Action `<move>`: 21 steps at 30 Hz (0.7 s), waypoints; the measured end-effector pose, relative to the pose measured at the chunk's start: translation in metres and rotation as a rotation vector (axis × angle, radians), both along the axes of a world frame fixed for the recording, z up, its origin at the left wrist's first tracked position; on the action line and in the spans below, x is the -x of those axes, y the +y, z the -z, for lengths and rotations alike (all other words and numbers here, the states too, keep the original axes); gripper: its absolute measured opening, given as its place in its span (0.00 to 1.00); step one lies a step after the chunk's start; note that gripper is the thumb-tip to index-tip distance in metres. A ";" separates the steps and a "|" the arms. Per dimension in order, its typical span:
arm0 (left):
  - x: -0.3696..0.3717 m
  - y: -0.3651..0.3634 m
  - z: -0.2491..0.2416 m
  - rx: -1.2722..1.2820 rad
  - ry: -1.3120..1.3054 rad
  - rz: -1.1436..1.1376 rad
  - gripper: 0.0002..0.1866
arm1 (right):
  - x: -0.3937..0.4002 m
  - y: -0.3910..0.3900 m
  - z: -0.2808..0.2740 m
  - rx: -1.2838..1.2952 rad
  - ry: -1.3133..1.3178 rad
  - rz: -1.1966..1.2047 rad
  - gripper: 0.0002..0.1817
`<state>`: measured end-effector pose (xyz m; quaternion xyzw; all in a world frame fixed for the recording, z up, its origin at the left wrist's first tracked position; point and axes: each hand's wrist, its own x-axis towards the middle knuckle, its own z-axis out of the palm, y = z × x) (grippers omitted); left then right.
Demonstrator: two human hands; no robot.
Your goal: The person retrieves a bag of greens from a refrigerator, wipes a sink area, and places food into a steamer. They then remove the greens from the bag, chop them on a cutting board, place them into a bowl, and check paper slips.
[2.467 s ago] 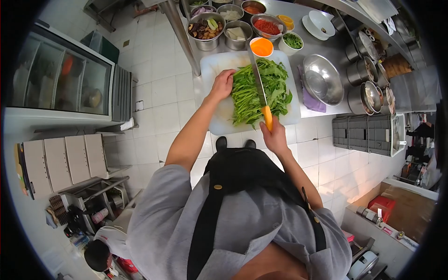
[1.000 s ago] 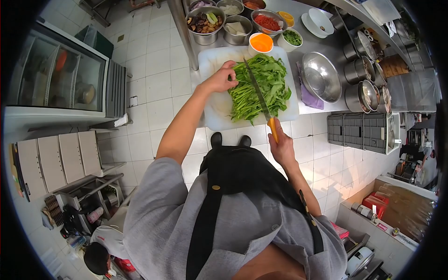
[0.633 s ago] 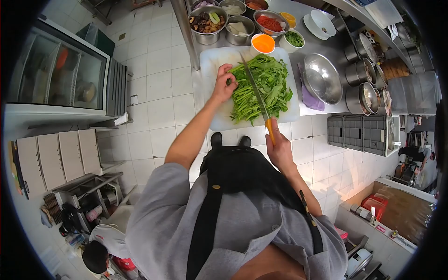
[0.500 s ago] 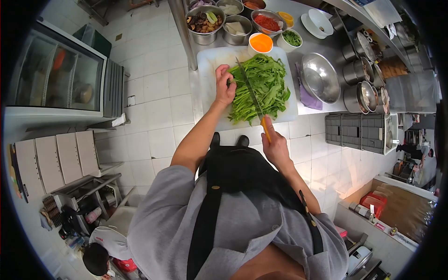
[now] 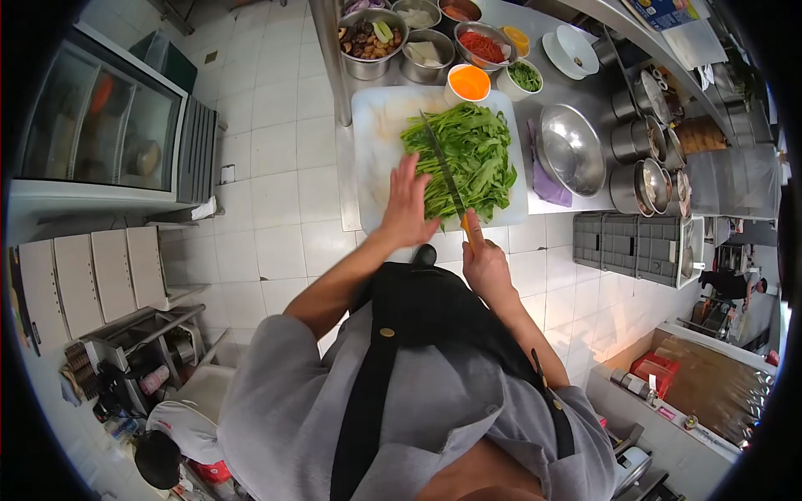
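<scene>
On our white cutting board (image 5: 376, 159) the leafy greens (image 5: 468, 154) lie heaped toward three o'clock. At three o'clock of the board sits an empty steel mixing bowl (image 5: 571, 149); at twelve, smaller bowls hold mushrooms (image 5: 368, 39), red shreds (image 5: 483, 44) and orange sauce (image 5: 469, 83). Our left hand (image 5: 408, 204) hovers with fingers spread flat, gripping nothing. Our right hand (image 5: 484, 265) wraps the knife (image 5: 444, 174), hiding most of its orange handle.

The left hand (image 5: 408, 203) leaves the greens (image 5: 464, 157) and now hovers flat at the cutting board's (image 5: 376, 150) near edge; the knife (image 5: 444, 178) sits nearer the greens' left side.
</scene>
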<state>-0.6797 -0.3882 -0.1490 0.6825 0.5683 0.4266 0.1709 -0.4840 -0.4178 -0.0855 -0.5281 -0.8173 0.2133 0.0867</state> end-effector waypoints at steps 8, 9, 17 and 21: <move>-0.015 0.009 0.032 0.056 0.158 -0.115 0.44 | -0.001 0.001 0.001 -0.009 -0.009 -0.004 0.38; -0.015 0.007 0.028 0.101 0.128 -0.081 0.44 | 0.000 0.001 0.003 -0.014 0.000 -0.001 0.38; 0.020 0.095 0.027 -0.187 -0.238 -0.239 0.26 | 0.013 -0.002 -0.005 0.013 -0.029 -0.027 0.38; 0.029 0.141 0.050 0.050 -0.133 -0.390 0.14 | 0.014 -0.001 -0.010 0.049 -0.060 -0.025 0.38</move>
